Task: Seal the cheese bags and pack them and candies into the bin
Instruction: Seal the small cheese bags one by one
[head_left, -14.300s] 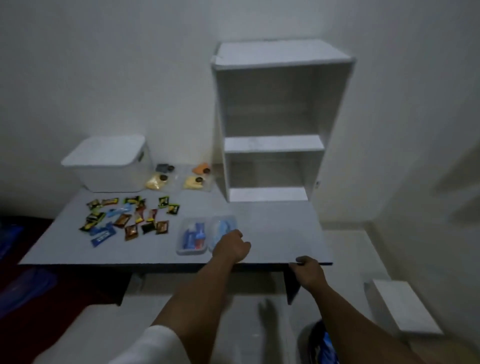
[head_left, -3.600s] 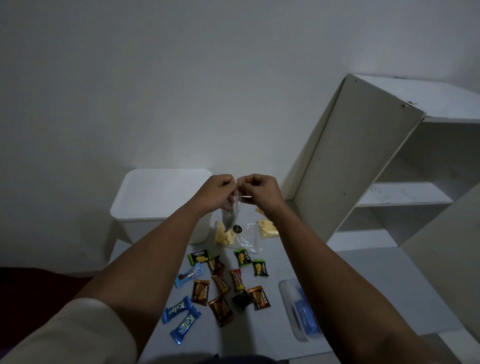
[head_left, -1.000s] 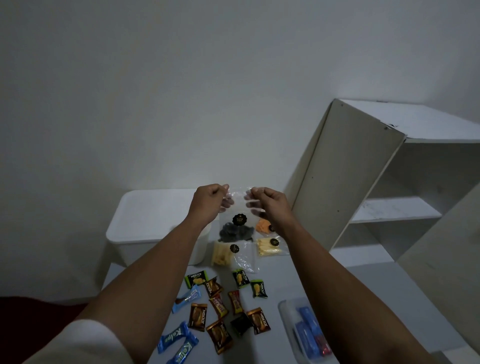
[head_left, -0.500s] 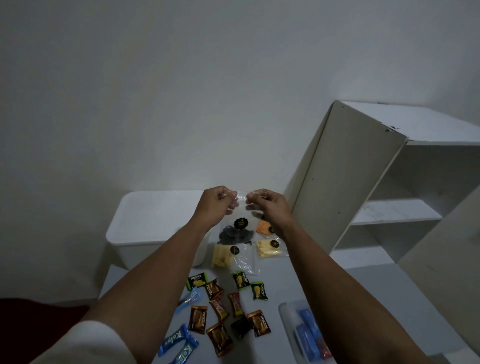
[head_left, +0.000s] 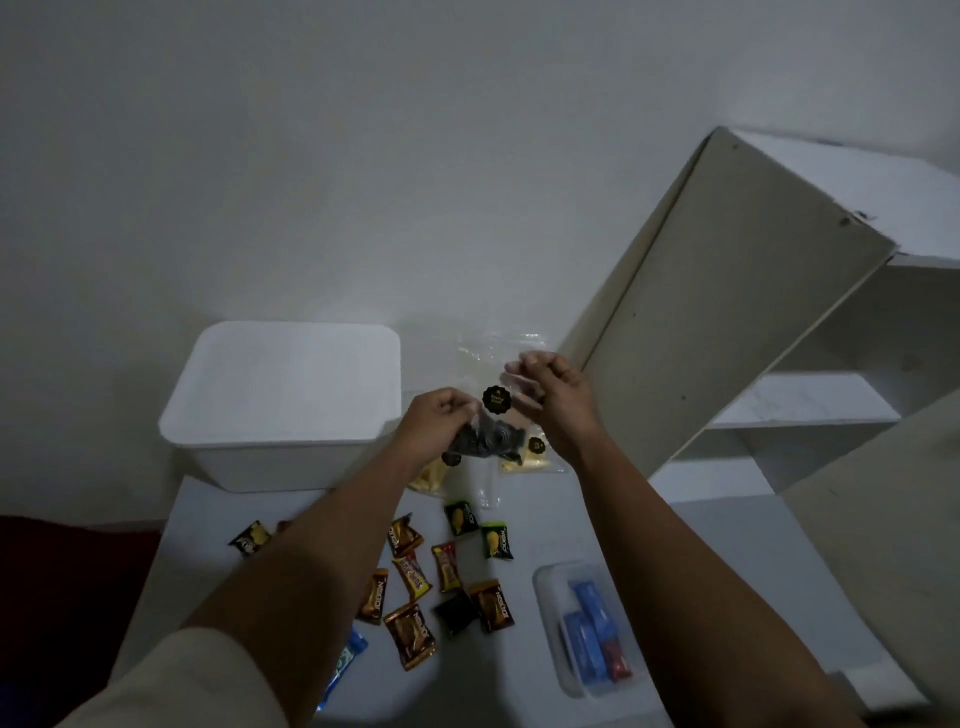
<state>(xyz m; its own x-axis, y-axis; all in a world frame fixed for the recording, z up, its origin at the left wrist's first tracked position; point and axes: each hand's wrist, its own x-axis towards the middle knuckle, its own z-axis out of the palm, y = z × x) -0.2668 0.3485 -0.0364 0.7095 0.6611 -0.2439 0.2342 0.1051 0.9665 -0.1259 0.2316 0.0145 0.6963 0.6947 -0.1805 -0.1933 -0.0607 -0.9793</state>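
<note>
Both hands hold a clear plastic bag of dark grey cheese pieces with a round black sticker (head_left: 496, 415) up above the far side of the grey table (head_left: 524, 530). The left hand (head_left: 436, 428) pinches its lower left edge with closed fingers; the right hand (head_left: 556, 395) grips the upper right side, fingers curled around the film. To the left stands the white lidded plastic bin (head_left: 283, 400). Nearer lie scattered wrapped candies (head_left: 447, 566), and two clear bags of yellow cheese (head_left: 530, 457) rest beneath the hands.

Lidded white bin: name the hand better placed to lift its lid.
Left hand, probably: it is beside the white bin, while the right hand holds the bag nearer the shelf unit.
</note>
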